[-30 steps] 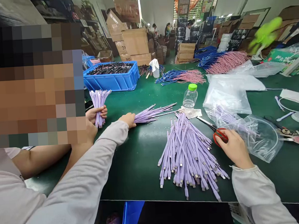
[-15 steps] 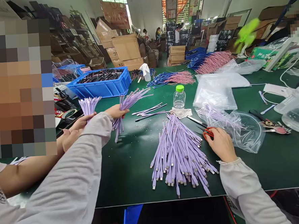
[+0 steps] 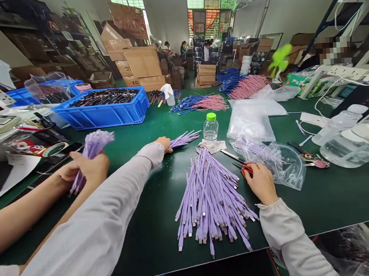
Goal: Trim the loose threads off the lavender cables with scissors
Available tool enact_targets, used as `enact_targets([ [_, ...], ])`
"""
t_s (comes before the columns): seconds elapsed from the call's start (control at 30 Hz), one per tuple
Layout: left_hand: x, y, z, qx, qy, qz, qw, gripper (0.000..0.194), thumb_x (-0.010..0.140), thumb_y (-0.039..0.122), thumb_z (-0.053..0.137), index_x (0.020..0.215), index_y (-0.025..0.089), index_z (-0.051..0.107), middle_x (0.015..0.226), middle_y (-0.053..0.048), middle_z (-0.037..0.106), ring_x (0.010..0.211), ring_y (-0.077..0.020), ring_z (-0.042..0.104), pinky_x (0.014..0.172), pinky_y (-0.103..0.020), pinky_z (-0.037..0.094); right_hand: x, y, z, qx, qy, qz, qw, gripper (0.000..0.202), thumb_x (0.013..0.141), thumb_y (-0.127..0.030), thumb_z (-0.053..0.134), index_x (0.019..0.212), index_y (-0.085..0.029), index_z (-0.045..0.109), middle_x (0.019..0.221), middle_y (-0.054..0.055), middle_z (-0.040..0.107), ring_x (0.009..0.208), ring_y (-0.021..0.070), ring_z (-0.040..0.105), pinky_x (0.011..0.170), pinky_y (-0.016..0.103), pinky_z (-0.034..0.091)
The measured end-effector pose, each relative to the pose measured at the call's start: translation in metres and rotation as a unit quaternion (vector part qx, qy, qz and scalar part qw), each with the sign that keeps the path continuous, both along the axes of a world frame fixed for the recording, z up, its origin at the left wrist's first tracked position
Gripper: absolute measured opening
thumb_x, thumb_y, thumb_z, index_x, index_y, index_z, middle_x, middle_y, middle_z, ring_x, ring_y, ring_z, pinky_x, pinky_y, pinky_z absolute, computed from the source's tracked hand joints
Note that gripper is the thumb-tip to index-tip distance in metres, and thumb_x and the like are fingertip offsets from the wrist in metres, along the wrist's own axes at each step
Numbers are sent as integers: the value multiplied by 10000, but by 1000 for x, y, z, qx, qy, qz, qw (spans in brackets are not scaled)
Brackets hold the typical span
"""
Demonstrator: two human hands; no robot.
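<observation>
Scissors (image 3: 243, 168) sit gripped in the right hand (image 3: 261, 182), near right; farther off, left, the left hand (image 3: 164, 144) clasps cables (image 3: 185, 139).

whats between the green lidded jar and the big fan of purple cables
A pale piece of cloth or paper lies between the green-lidded jar and the fanned purple cables, seen in the head view.

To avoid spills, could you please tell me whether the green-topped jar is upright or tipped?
Upright: the jar stands base down, green lid on top.
</observation>
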State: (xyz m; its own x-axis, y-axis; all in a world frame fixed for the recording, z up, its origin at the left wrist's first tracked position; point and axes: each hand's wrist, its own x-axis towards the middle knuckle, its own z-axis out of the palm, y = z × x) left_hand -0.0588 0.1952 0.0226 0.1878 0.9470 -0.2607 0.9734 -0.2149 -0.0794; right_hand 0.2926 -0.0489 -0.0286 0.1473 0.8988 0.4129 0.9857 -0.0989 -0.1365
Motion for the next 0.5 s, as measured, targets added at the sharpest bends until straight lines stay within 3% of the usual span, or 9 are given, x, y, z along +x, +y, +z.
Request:
enact_targets([
  [0.17, 3, -15, -13, 5, -23, 22, 999, 504, 745, 326, 641, 1190, 106, 554, 1177, -201, 607, 1104, -314, 582, 911, -358, 466, -2, -2, -1, 1, -24, -22, 999, 242, 881, -316, 499, 994, -156, 641, 912, 107, 608, 868, 255, 558, 784, 381, 399],
  [0.37, 12, -28, -10, 35, -83, 70, 993, 567, 766, 267, 632, 1286, 134, 451, 1276, -202, 536, 1119, -277, 588, 922, -338, 461, -3, -3, -3, 5, -43, -23, 999, 256, 880, -323, 497, 985, -150, 654, 901, 104, 613, 864, 257, 559, 794, 377, 384],
  [0.5, 12, -33, -6, 32, -133, 93, 986, 404, 710, 272, 695, 1071, 123, 591, 1078, -180, 653, 1031, -281, 633, 881, -322, 483, -2, -3, -5, 20, -45, -30, 998, 248, 876, -321, 504, 973, -153, 660, 894, 101, 620, 854, 253, 562, 779, 368, 378],
])
